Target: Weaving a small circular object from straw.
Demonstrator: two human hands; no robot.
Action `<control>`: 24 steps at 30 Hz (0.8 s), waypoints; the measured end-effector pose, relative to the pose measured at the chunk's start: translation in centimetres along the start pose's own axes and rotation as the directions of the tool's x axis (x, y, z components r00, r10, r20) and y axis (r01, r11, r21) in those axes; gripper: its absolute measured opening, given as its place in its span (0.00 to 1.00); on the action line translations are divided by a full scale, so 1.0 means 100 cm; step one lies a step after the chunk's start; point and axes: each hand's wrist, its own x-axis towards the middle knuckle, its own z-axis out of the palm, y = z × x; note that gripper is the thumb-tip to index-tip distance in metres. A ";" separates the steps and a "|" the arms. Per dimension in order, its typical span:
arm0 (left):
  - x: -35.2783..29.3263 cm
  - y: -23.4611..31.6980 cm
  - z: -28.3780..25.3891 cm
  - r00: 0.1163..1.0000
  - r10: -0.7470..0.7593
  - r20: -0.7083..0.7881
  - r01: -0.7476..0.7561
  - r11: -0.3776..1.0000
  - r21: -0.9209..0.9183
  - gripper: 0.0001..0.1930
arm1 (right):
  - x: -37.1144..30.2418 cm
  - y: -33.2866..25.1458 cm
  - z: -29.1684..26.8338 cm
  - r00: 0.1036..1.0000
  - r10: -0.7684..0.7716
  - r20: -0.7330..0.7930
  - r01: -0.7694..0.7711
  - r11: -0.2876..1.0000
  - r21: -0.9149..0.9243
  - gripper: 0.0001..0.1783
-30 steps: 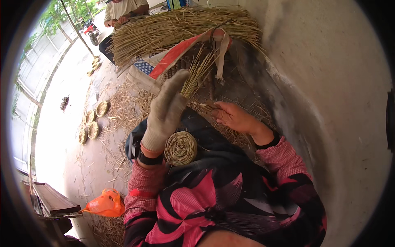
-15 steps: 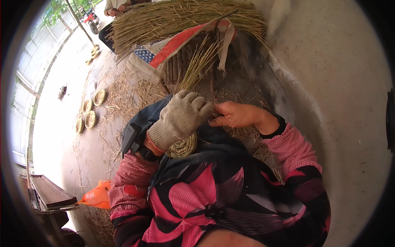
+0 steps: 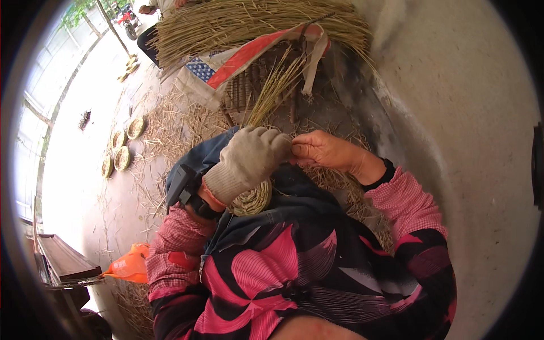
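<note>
My left hand (image 3: 249, 158), in a knitted grey-beige glove, is closed round a bundle of straw stalks (image 3: 271, 99) that fans out away from me. Under its wrist shows a round coiled straw piece (image 3: 253, 199), woven in a spiral and resting on my lap; the glove hides part of it. My bare right hand (image 3: 331, 152) pinches thumb against fingers right beside the gloved fingertips. Whatever lies in that pinch is too small or hidden to make out.
A large heap of straw (image 3: 255, 31) lies across the far side, with a striped woven sack (image 3: 226, 76) hanging before it. Several small straw baskets (image 3: 136, 128) stand on the floor at left, near an orange bag (image 3: 131, 264). Another person's hand (image 3: 148, 9) shows at the top.
My right hand has turned so its thumb now lies over the fingers, still beside the glove. The left hand keeps its grip. The other person's hand has moved left.
</note>
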 end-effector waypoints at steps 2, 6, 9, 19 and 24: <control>-0.003 -0.004 -0.004 0.984 -0.153 0.095 0.165 0.977 -0.134 0.12 | 0.000 0.001 -0.003 0.979 -0.169 -0.109 0.140 0.961 -0.239 0.18; -0.031 -0.023 -0.010 0.887 -0.442 -0.133 0.172 0.584 -0.793 0.18 | -0.006 -0.002 -0.001 0.945 -0.281 -0.168 0.220 0.925 -0.310 0.20; -0.029 -0.014 -0.013 0.853 -0.430 -0.296 0.083 0.672 -0.736 0.20 | -0.004 0.005 -0.003 0.943 -0.295 -0.152 0.260 0.942 -0.213 0.16; -0.024 0.007 0.018 0.910 -0.347 -0.228 0.324 0.937 -0.131 0.10 | 0.006 0.016 0.008 0.865 -0.418 -0.278 0.328 0.890 -0.317 0.16; -0.019 0.012 0.053 0.772 -0.581 -0.257 0.344 0.723 -0.599 0.09 | 0.017 0.018 0.026 0.791 -0.487 -0.369 0.347 0.855 -0.386 0.15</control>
